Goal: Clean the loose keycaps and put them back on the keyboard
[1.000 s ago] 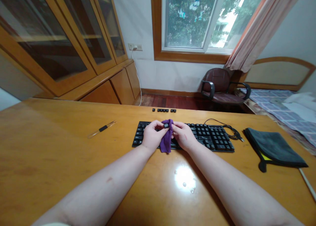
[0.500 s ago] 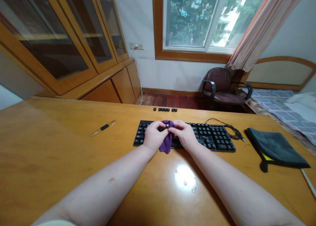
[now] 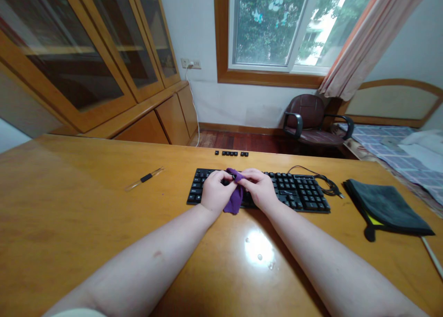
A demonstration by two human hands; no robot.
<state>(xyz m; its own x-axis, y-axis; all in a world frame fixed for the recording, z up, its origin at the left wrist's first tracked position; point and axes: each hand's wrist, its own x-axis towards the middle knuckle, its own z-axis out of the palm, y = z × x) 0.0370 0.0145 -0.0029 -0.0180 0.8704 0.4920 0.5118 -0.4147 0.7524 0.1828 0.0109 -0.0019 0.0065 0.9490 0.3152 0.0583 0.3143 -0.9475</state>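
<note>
Above the black keyboard [image 3: 304, 192], my two hands meet at the fingertips. My left hand [image 3: 217, 190] is closed in a pinch on a small dark keycap [image 3: 234, 176], mostly covered by cloth and fingers. Fingers of my right hand [image 3: 259, 187] press a purple cloth [image 3: 234, 202] against the keycap. The cloth's lower end hangs down between the hands, over the keyboard's front edge. My hands hide part of the keyboard's left half. Several loose black keycaps [image 3: 230, 153] lie in a row by the desk's far edge.
A wire keycap puller [image 3: 146, 178] with a black handle lies left on the wooden desk [image 3: 86, 215]. The keyboard's coiled cable [image 3: 328, 186] and a folded dark grey cloth [image 3: 391, 206] are on the right. Beyond the desk stands a chair [image 3: 306, 118].
The purple cloth now covers more of the keycap, and its upper part has been drawn across between my fingers. Both hands stay in nearly the same place.
</note>
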